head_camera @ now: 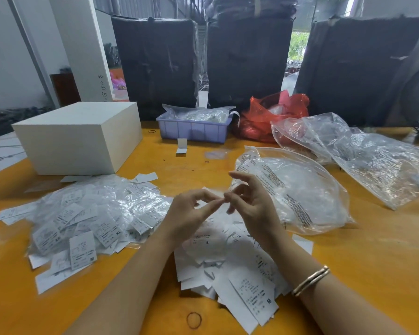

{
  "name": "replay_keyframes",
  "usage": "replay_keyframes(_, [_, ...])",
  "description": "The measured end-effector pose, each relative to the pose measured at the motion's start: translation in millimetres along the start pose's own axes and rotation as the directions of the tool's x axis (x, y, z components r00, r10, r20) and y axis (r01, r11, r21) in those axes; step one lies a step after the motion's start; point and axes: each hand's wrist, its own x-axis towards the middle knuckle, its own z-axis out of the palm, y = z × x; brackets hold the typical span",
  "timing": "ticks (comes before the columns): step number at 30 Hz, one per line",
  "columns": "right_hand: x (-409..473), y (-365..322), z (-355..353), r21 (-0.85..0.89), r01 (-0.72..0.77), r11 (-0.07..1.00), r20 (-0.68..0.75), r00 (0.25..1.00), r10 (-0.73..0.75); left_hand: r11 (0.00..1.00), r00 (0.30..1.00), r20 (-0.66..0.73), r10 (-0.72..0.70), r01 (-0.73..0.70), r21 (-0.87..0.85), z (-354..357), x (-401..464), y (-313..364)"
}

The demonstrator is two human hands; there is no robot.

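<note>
Three black-wrapped bales [155, 64] stand far beyond the fingers, at the back edge of the orange table [373, 250]. A white box [78, 139] sits well beyond and left of the fingers. Crumpled clear plastic bags [373, 160] lie well apart to their right. A printed clear zip bag [300, 194] lies just beside the right fingers, partly behind them. Left of the fingers spreads a heap of bagged labels [94, 213], with sizes XS, XL and M readable. The loose size labels [228, 262] lie in a pile directly under the fingers and run back toward the wrists. Far beyond the fingers a lilac tray [194, 131] holds clear packets, with a red plastic bag [276, 112] just beside it on the right. The left hand [191, 213] and the right hand [252, 204] meet above the pile. Their thumb and forefinger fingertips [221, 201] are pressed together at one spot, and the right hand's other fingers are spread and raised. Whether anything is pinched there is too small to tell. A bracelet [311, 280] circles the right wrist. A rubber band [194, 320] lies on the table, well behind the fingers, between the forearms.
</note>
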Motion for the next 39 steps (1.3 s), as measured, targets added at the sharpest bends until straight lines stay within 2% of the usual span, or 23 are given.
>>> replay_keyframes(2, [0.7, 0.1, -0.4, -0.031, -0.027, 0.999, -0.031, 0.999, 0.026, 0.995, 0.995, -0.082, -0.052, 0.045, -0.087, -0.2, 1.8, -1.4])
replay_keyframes(4, [3.6, -1.7, -6.6, -0.143, -0.047, 0.989, -0.024, 0.999, 0.044, 0.97, 0.977, -0.164, -0.133, 0.094, -0.226, -1.8, 3.4, -2.8])
replay_keyframes(6, [8.3, -6.6, -20.8, -0.401, -0.039, 0.915, 0.168, 0.979, 0.116, 0.947, 0.952, -0.24, -0.189, 0.111, -0.303, -3.9, 5.0, -3.3])
replay_keyframes(8, [11.3, -12.9, -36.2, -0.594, -0.05, 0.803, 0.398, 0.849, 0.348, 0.939, 0.942, -0.272, -0.197, 0.101, -0.329, -3.7, 5.5, -2.4])
replay_keyframes(10, [11.7, -16.3, -46.1, -0.708, -0.062, 0.703, 0.467, 0.706, 0.533, 0.941, 0.944, -0.269, -0.189, 0.095, -0.325, -2.3, 5.4, -1.4])
replay_keyframes(11, [11.5, -16.3, -47.9, -0.751, -0.046, 0.658, 0.462, 0.676, 0.574, 0.946, 0.948, -0.262, -0.182, 0.096, -0.309, -1.6, 5.2, -1.1])
replay_keyframes(13, [11.1, -15.3, -46.6, -0.788, -0.03, 0.615, 0.446, 0.66, 0.604, 0.958, 0.954, -0.25, -0.166, 0.096, -0.27, -1.4, 4.5, -0.2])
replay_keyframes(16, [10.2, -14.8, -43.0, -0.775, -0.046, 0.63, 0.453, 0.655, 0.605, 0.956, 0.954, -0.243, -0.174, 0.104, -0.276, -2.0, 4.2, 0.5])
replay_keyframes(19, [9.4, -16.4, -43.5, -0.754, -0.057, 0.654, 0.472, 0.646, 0.6, 0.922, 0.942, -0.233, -0.242, 0.148, -0.358, -3.4, 5.4, -0.2])
replay_keyframes(24, [8.6, -16.5, -41.3, -0.784, -0.044, 0.619, 0.471, 0.607, 0.64, 0.853, 0.936, -0.174, -0.305, 0.187, -0.487, -5.5, 5.6, -1.1])
replay_keyframes(27, [9.7, -13.8, -40.6, -0.752, -0.093, 0.653, 0.465, 0.628, 0.624, 0.822, 0.942, -0.139, -0.305, 0.186, -0.538, -5.7, 5.3, -2.6])
replay_keyframes(29, [10.2, -12.9, -42.8, -0.681, -0.178, 0.71, 0.454, 0.659, 0.6, 0.804, 0.943, -0.139, -0.301, 0.173, -0.569, -6.2, 6.0, -4.0])
replay_keyframes(31, [10.6, -12.1, -44.7, -0.497, -0.325, 0.805, 0.435, 0.709, 0.555, 0.769, 0.943, -0.145, -0.298, 0.147, -0.623, -6.8, 7.0, -5.1])
replay_keyframes(33, [11.4, -9.6, -44.8, -0.299, -0.423, 0.855, 0.357, 0.782, 0.511, 0.714, 0.946, -0.13, -0.298, 0.13, -0.688, -6.7, 7.6, -5.9])
replay_keyframes(36, [12.4, -6.2, -42.2, -0.159, -0.428, 0.89, 0.186, 0.872, 0.452, 0.654, 0.945, -0.092, -0.313, 0.144, -0.743, -6.3, 8.3, -5.3])
replay_keyframes(39, [11.7, -6.4, -37.6, 0.085, -0.404, 0.911, 0.086, 0.914, 0.397, 0.663, 0.931, -0.073, -0.357, 0.197, -0.722, -6.4, 8.8, -4.5])
